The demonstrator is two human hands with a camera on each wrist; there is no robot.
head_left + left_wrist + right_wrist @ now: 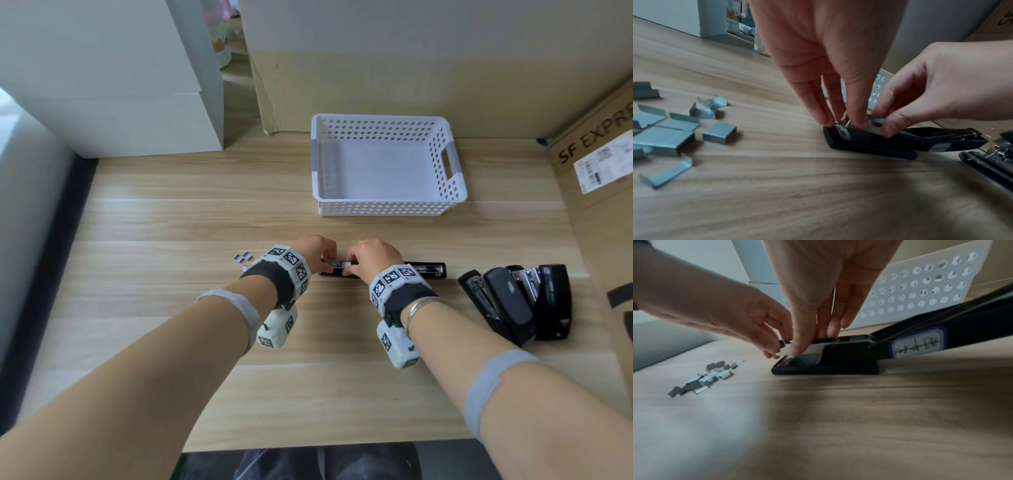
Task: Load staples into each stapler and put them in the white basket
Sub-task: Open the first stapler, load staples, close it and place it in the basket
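Black stapler [424, 269], opened flat on tabletop [308, 377] | my left hand [313, 251] is pinching its magazine tip | my right hand [373, 258] is pinching a staple strip [875, 124].

Staplers, black: 1 opened flat [424, 270] under the hands, plus a pile [517, 301] at right, about 3, overlap prevents an exact count. White basket [387, 205]: 1. Staple strips [674, 129]: loose cluster, roughly 10, some partly cut off. Hands: 2, left [313, 250], right [371, 257].

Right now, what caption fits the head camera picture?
Both hands work staples into an opened black stapler before an empty white basket.
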